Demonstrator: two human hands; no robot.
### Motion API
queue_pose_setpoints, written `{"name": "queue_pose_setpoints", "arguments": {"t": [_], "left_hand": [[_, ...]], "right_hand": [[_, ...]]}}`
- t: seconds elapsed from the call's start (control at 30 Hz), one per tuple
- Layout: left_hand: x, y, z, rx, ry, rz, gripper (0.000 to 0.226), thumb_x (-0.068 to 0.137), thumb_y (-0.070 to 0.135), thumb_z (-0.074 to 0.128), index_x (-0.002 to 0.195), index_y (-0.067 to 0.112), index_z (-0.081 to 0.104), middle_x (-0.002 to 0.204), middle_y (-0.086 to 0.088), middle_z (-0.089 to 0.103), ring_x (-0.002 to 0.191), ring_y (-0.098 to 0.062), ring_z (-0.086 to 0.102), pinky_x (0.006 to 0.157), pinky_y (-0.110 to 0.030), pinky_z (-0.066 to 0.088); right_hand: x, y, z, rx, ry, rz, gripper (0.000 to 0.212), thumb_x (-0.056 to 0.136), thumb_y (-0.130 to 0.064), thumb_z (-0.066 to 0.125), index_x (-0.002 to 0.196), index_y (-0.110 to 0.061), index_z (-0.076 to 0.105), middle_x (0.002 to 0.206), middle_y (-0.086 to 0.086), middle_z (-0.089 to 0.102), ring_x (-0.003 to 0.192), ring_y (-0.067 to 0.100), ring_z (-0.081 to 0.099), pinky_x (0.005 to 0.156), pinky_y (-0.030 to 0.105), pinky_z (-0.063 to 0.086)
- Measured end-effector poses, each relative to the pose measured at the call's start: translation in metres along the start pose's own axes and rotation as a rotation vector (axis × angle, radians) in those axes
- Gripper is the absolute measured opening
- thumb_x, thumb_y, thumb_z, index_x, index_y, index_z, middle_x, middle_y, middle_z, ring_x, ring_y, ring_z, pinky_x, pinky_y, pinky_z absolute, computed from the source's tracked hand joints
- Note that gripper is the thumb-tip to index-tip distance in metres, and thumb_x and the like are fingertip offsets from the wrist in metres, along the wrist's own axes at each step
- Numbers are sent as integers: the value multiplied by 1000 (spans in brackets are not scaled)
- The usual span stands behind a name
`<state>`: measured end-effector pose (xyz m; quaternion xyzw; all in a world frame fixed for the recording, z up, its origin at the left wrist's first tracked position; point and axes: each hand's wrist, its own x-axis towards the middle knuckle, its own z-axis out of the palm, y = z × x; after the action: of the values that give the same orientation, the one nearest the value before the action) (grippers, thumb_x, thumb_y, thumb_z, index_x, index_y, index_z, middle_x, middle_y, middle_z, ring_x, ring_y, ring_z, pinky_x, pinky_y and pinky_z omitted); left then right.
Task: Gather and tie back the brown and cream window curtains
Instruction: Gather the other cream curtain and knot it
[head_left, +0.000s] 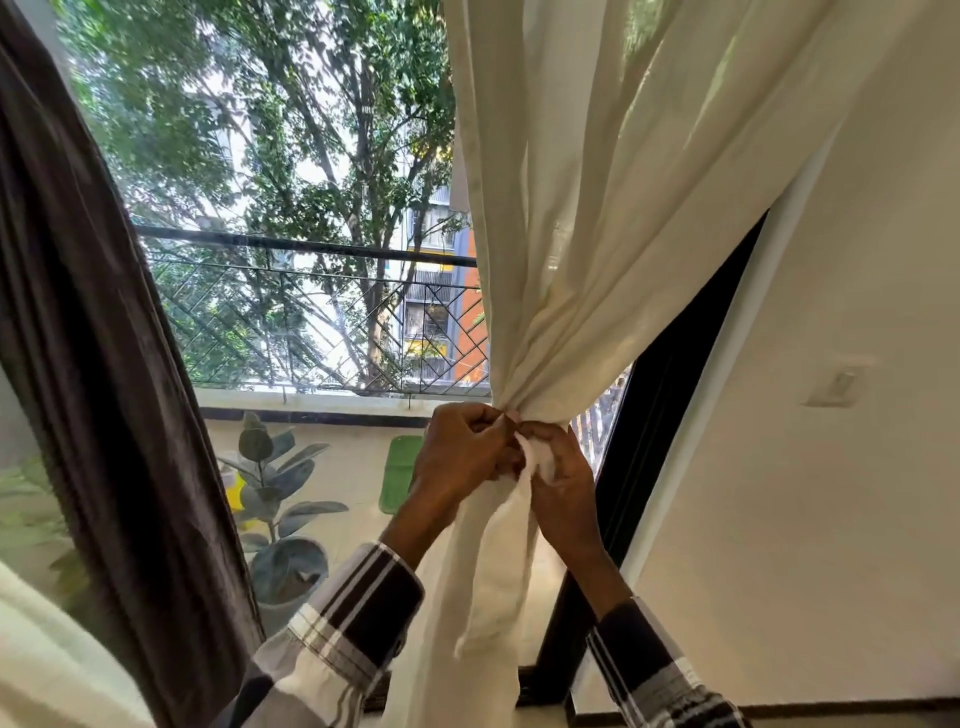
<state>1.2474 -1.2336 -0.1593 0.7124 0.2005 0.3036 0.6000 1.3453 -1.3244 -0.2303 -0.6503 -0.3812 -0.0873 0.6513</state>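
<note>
The cream curtain (597, 208) hangs from the upper right and is gathered into a tight bunch at about sill height. My left hand (462, 452) and my right hand (561, 473) meet at that bunch, each pinching a strip of cream tie fabric (535, 462) wrapped around it. The tail of the curtain (488, 571) drops between my forearms. The brown curtain (104, 364) hangs loose along the left side of the window, apart from both hands.
Behind the glass are a balcony railing (311, 249), a potted rubber plant (275, 499) and a green mat (397, 473). The black window frame (649, 441) stands right of my hands. A cream wall with a switch plate (836, 387) fills the right side.
</note>
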Motion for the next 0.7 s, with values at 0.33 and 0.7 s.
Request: {"name": "queue_pose_setpoints", "arguments": {"t": [0.33, 0.7], "left_hand": [[21, -3, -10, 95, -84, 146, 56, 71, 40, 85, 114, 24, 53, 105, 11, 65, 92, -3, 65, 78, -29, 57], [40, 1, -5, -100, -134, 32, 11, 81, 13, 77, 89, 19, 73, 84, 0, 73, 72, -6, 65, 62, -21, 50]], "right_hand": [[1, -11, 4, 307, 28, 285, 38, 98, 1, 47, 114, -28, 67, 120, 11, 68, 111, 23, 64, 96, 34, 53], [-6, -28, -25, 480, 166, 375, 26, 102, -12, 46, 117, -9, 66, 110, 5, 72, 103, 22, 66, 87, 30, 56]]}}
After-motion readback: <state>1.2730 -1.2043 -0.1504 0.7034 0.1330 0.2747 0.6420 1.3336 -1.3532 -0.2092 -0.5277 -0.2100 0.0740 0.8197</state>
